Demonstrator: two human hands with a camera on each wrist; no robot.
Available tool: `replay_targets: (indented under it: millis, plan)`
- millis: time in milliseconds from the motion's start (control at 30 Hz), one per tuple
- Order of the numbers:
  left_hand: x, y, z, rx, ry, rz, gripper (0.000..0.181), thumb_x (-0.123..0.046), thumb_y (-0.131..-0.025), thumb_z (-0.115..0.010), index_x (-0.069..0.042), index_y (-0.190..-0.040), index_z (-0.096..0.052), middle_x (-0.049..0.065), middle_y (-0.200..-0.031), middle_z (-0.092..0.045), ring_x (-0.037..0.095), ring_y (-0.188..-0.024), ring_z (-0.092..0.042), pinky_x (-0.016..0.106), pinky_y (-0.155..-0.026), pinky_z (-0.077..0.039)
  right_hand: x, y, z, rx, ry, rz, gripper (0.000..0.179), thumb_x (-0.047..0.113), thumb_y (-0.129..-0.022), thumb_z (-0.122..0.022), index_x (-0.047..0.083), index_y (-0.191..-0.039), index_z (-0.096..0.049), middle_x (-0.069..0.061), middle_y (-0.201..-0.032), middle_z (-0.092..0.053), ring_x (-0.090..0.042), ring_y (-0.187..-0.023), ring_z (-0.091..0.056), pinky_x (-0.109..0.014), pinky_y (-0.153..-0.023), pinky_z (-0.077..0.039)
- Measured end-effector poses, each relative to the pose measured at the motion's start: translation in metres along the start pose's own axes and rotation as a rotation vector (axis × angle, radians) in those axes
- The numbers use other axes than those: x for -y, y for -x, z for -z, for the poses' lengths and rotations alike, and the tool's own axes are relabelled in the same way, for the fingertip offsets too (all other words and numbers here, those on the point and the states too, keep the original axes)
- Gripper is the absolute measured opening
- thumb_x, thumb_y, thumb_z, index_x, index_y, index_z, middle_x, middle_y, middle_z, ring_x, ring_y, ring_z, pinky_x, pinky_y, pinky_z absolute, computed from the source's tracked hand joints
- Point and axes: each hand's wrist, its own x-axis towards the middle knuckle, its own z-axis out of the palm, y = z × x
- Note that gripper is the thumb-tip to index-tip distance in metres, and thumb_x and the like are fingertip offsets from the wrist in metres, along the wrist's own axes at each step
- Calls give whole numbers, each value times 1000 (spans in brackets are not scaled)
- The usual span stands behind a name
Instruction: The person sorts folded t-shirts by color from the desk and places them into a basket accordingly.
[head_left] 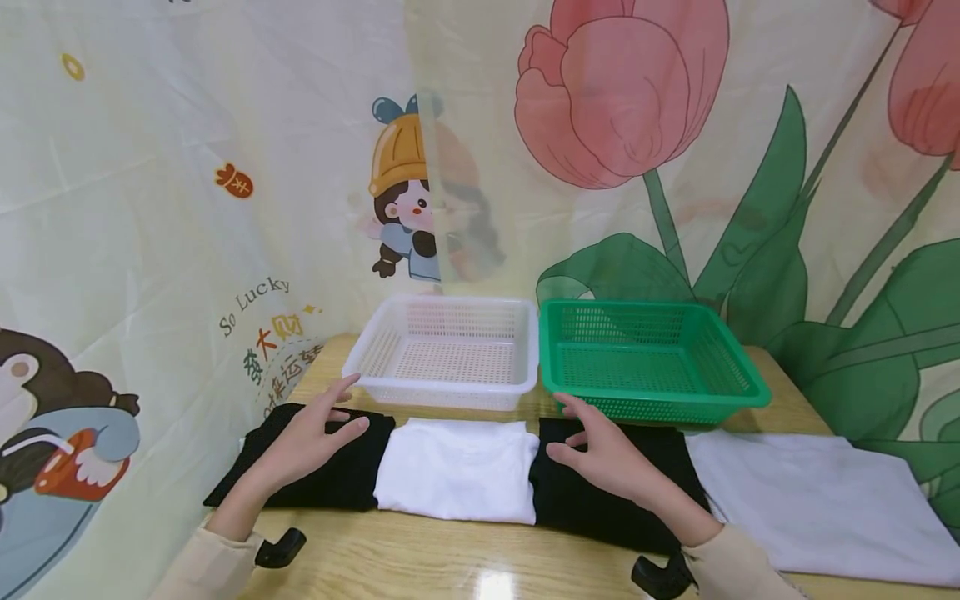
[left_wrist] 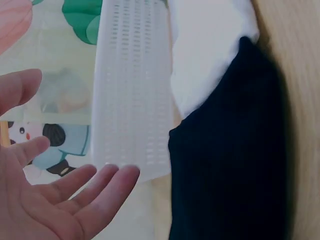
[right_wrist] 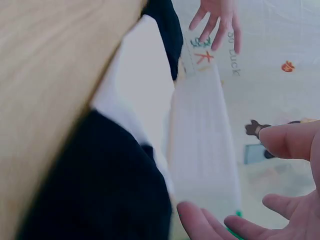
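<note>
My left hand [head_left: 307, 437] hovers over a folded black cloth [head_left: 330, 475] at the left, its fingers spread and holding nothing. Above another folded black cloth [head_left: 600, 517] is my right hand [head_left: 600, 446], also with spread fingers and nothing in them. Between these two lies a folded white cloth [head_left: 457, 471]. A larger white cloth [head_left: 825, 500] lies flat at the far right. In the left wrist view the palm of the left hand [left_wrist: 65, 200] faces up beside the white basket [left_wrist: 132, 100]. The right wrist view shows the fingers of the right hand [right_wrist: 280, 200] apart from the cloths.
Behind the cloths, a white plastic basket [head_left: 442, 396] and a green plastic basket [head_left: 652, 404] stand side by side on the wooden table [head_left: 390, 558]. A printed curtain [head_left: 187, 208] hangs close behind and to the left. A black wrist-camera mount [head_left: 281, 550] sits below the left sleeve.
</note>
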Motion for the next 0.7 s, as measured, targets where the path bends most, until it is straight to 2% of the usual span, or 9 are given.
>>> replay_targets:
  millis: [67,200,333,533,700]
  plan:
    - [2,-1,-7,58,96,54,82,-55,-103,-65,-20,-167,-28,27,-161,-42,40,-127,-66,60,-102,-54,-2,-3,-10,36,-130,-68,80,27,-102,-74,14,-167,-30,-26,-161,-39,-31,-117,-68,-46,-87,-62]
    - [3,-5,-21,166,337,155,77,-49,-104,-67,-20,-164,-29,26,-159,-41,37,-125,-65,51,-99,-58,-2,-8,-25,113,-368,-170,85,25,-102,-74,12,-168,-22,-31,-160,-35,-38,-119,-67,-50,-89,-62]
    - [3,-10,-34,260,496,223,78,-44,-105,-68,-17,-164,-26,25,-153,-44,37,-128,-60,47,-98,-59,-4,-14,-36,162,-471,-217,91,24,-102,-72,10,-169,-12,-35,-158,-34,-42,-123,-64,-53,-90,-61]
    - [1,-17,-41,353,526,292,83,-43,-105,-67,-13,-166,-19,28,-153,-45,39,-128,-60,49,-98,-59,-2,-19,-41,163,-458,-264,93,24,-101,-71,10,-168,-8,-33,-150,-44,-45,-127,-59,-56,-92,-60]
    - [1,-24,-42,386,510,324,87,-45,-104,-68,-9,-166,-19,28,-153,-46,41,-130,-59,50,-97,-59,0,-23,-41,202,-385,-321,94,28,-101,-72,11,-169,-9,-30,-149,-47,-50,-132,-53,-59,-93,-59]
